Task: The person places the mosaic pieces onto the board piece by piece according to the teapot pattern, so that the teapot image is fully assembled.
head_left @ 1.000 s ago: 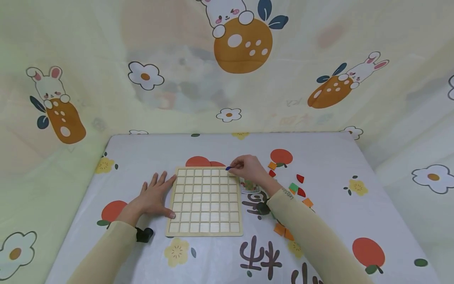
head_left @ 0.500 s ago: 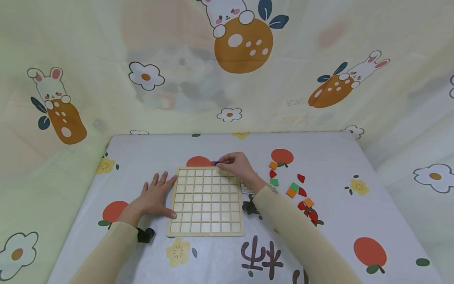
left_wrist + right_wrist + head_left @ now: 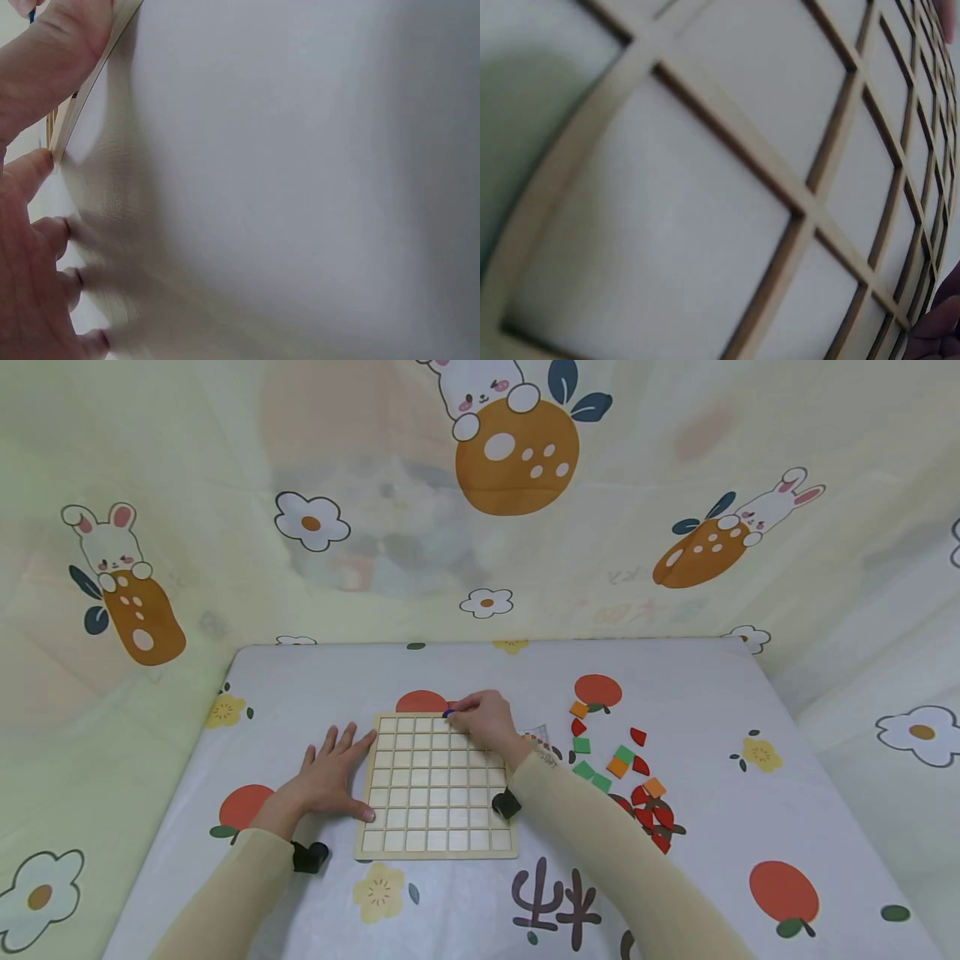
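Note:
A pale wooden board (image 3: pixel 427 817) with a raised square grid lies on the table. My left hand (image 3: pixel 324 782) rests at its left side with fingers spread, thumb and index fingertip against the frame. In the left wrist view, the thumb (image 3: pixel 56 64) lies along the board's edge. Over the far edge, my right hand (image 3: pixel 483 720) pinches a small blue piece (image 3: pixel 447 713) between thumb and fingertips; most of that piece is hidden. The right wrist view is filled by the grid (image 3: pixel 802 206), with the right fingertips (image 3: pixel 934 330) at the lower right.
Right of the board lie scattered red quarter-round pieces (image 3: pixel 663 817), orange squares (image 3: pixel 655 787) and green squares (image 3: pixel 582 745). A small patterned clear packet or card (image 3: pixel 538 733) is partly behind the right wrist. The printed tablecloth (image 3: pixel 465 910) meets a hanging cloth (image 3: pixel 375 610) at the back.
My right hand has moved left along the board's far edge with the blue piece, uncovering more loose pieces on the right. The left hand has stayed in place.

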Action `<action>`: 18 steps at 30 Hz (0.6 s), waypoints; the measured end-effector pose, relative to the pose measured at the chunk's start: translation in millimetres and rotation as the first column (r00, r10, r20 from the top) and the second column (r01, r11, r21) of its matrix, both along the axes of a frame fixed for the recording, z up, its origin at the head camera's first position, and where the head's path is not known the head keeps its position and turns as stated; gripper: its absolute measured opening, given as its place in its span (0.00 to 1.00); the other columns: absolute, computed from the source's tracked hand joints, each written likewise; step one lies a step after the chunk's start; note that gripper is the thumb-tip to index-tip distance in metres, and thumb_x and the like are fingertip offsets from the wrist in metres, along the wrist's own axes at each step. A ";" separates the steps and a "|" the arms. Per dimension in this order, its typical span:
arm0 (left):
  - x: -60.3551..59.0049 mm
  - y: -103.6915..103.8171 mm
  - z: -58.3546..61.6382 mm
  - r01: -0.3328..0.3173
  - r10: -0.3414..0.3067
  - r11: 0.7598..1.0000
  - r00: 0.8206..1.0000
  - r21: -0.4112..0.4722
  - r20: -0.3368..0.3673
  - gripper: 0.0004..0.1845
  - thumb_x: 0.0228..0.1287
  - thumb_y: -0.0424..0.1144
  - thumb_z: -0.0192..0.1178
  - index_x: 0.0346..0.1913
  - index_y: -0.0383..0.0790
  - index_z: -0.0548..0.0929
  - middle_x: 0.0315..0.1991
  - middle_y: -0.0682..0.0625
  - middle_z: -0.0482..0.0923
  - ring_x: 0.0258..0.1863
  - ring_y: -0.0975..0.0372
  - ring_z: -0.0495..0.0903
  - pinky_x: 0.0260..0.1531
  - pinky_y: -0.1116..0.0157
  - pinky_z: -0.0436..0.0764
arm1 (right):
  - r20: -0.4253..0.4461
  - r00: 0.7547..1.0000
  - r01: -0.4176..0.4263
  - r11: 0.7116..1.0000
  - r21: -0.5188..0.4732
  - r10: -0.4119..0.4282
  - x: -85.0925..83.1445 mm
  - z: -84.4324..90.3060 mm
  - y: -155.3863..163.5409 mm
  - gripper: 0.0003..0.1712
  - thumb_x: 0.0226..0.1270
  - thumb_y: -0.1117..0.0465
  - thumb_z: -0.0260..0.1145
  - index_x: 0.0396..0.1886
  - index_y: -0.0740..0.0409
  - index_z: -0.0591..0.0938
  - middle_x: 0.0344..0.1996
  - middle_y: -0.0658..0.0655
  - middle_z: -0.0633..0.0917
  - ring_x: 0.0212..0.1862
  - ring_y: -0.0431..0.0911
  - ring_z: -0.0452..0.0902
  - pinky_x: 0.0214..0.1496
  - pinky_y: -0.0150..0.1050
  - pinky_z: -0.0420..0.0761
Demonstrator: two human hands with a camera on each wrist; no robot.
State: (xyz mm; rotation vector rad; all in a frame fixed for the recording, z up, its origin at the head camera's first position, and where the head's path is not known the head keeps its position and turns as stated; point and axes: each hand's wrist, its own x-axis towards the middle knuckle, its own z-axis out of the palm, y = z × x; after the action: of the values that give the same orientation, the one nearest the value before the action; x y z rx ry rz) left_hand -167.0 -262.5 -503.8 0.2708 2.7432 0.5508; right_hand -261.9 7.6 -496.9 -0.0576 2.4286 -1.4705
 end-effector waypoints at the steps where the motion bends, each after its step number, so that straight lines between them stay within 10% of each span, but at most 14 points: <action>1: 0.1 0.1 0.1 0.000 0.000 1.000 1.000 0.002 0.000 0.70 0.25 0.64 0.77 0.75 0.46 0.51 0.75 0.35 0.38 0.72 0.37 0.32 0.62 0.31 0.36 | -0.001 1.000 -0.009 1.000 0.011 0.009 1.1 0.1 -1.7 0.07 0.59 0.59 0.71 0.35 0.56 0.87 0.33 0.53 0.86 0.33 0.46 0.81 0.35 0.38 0.80; 18: 0.9 -1.6 -0.3 0.000 0.000 1.000 1.000 0.005 0.001 0.69 0.26 0.63 0.78 0.76 0.48 0.51 0.76 0.37 0.38 0.73 0.39 0.32 0.63 0.32 0.36 | -0.039 0.998 -0.047 0.990 0.134 0.052 3.8 -4.5 -18.2 0.02 0.55 0.63 0.73 0.27 0.57 0.86 0.32 0.54 0.84 0.38 0.47 0.78 0.39 0.39 0.80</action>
State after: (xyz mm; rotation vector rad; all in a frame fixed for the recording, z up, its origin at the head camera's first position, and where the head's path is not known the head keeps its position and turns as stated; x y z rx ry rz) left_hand -166.1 -264.1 -504.1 0.2718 2.7408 0.5583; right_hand -258.1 -10.6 -501.4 -0.1202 2.5335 -1.2953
